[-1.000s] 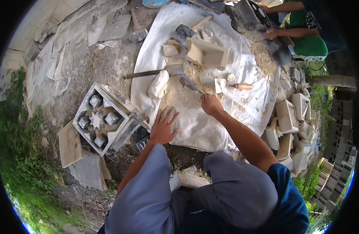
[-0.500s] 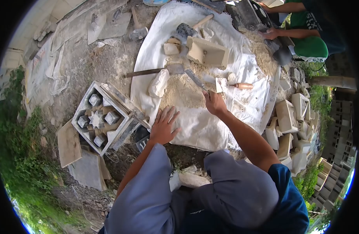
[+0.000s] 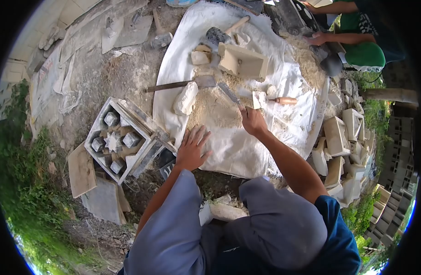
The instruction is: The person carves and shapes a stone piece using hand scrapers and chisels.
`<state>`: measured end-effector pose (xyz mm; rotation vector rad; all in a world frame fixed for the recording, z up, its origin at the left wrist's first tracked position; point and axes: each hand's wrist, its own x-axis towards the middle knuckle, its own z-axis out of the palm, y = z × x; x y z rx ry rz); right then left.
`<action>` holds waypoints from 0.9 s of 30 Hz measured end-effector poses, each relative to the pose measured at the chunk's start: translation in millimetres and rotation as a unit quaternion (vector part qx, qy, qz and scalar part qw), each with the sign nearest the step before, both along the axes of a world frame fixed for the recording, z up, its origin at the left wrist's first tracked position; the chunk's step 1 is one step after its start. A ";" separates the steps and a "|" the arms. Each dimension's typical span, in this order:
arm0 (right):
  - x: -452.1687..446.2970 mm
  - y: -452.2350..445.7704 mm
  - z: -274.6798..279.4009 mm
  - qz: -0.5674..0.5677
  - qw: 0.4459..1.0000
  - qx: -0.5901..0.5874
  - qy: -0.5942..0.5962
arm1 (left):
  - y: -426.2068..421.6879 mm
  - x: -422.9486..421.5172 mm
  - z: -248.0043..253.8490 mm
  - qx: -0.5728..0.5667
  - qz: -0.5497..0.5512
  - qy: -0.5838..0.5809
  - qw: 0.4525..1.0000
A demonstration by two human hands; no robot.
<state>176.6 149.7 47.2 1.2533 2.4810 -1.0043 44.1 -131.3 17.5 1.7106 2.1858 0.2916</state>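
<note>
My right hand (image 3: 253, 121) is closed round the end of a flat metal tool (image 3: 228, 93), whose blade points up and left over pale powder (image 3: 215, 107). Fingers spread, my left hand (image 3: 191, 149) lies flat on the lower left edge of the white cloth (image 3: 219, 158). Above it are a pale stone chunk (image 3: 186, 98) and a long-handled tool (image 3: 173, 85). A hollow cream block (image 3: 243, 62) sits farther up the cloth. Right of the metal tool lie a small white-coated piece (image 3: 259, 99) and a wooden handle (image 3: 286, 101).
A mallet (image 3: 218, 35) lies at the cloth's top. To the left is a mould with a star shape (image 3: 113, 141), beside flat boards (image 3: 82, 169). Cream blocks (image 3: 336, 136) are piled at the right. Another person's hand (image 3: 316, 38) is at upper right.
The metal tool has swung from lying lower over the powder to its present angle, and my right hand has shifted slightly right. My left hand stays in place.
</note>
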 end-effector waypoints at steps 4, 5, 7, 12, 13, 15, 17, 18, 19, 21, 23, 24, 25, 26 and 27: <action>-6.4 5.2 -1.1 -0.012 1.000 -0.002 -0.018 | 2.4 2.2 1.4 -0.013 0.005 0.003 1.000; -10.3 7.4 -1.8 -0.006 0.999 -0.007 -0.051 | 3.1 0.8 2.0 -0.013 0.004 0.005 1.000; -5.3 5.8 1.3 -0.016 1.000 -0.001 -0.010 | 1.8 0.8 4.4 -0.010 -0.002 -0.007 1.000; -4.2 11.2 -8.3 -0.018 0.998 -0.012 -0.054 | 2.6 2.2 5.0 -0.007 0.007 -0.012 1.000; -3.9 12.3 -3.7 -0.014 0.999 -0.001 -0.036 | 2.6 1.4 4.9 -0.016 0.007 -0.007 1.000; -2.4 8.2 -1.8 -0.011 1.000 0.008 -0.015 | 2.1 0.0 4.4 -0.007 0.005 -0.010 1.000; 5.5 4.5 -3.6 0.003 0.998 0.003 0.064 | -0.1 0.6 3.7 0.002 0.007 -0.016 1.000; 2.1 4.4 -2.5 0.006 0.998 0.004 0.063 | -0.1 0.9 2.9 0.002 0.007 -0.011 1.000; -3.3 3.5 -2.2 0.009 1.000 -0.003 -0.001 | -0.2 1.3 2.4 0.001 0.006 -0.006 1.000; -6.1 4.3 -0.3 0.011 0.998 -0.009 -0.063 | 0.6 3.2 2.5 0.001 0.006 -0.005 1.000; -3.3 3.0 -0.3 0.009 1.000 0.018 0.009 | -1.0 -0.2 1.9 -0.003 0.003 -0.003 1.000; -1.3 1.3 -3.0 0.009 1.000 0.016 0.007 | -2.2 -0.3 2.7 -0.001 0.004 -0.006 1.000; 0.5 1.4 -5.3 0.023 0.999 0.021 0.021 | -1.5 0.9 3.0 0.003 0.006 -0.010 1.000; 2.4 3.3 -6.7 0.038 0.998 0.027 0.034 | -0.4 2.4 3.7 0.005 0.007 -0.013 1.000; 0.7 5.6 -6.7 0.039 0.998 0.029 0.033 | -0.6 2.3 4.9 -0.002 0.008 -0.013 1.000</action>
